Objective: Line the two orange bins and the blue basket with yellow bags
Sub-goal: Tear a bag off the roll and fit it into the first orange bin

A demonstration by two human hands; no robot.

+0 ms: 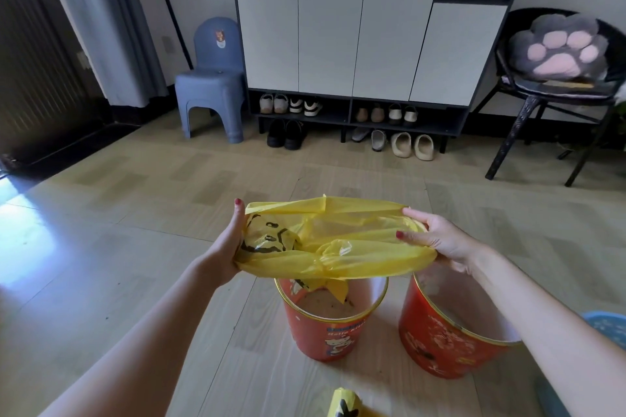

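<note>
One white-doored shoe cabinet (pixel 355 20) stands at the far wall, with eight pairs of shoes under it. Two orange bins stand on the floor: the left bin (pixel 327 332) shows blue lettering too blurred to read, the right bin (pixel 440 342) is touching nothing. One yellow bag (pixel 332 240), printed with black marks, is stretched open above the left bin; the left hand (pixel 225 247) and right hand (pixel 437 237) each grip an end of its rim. One blue basket (pixel 609 328) peeks in at right.

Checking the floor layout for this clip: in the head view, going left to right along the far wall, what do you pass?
Curtain → blue stool → shoe cabinet → black chair holding a paw-shaped cushion.
</note>
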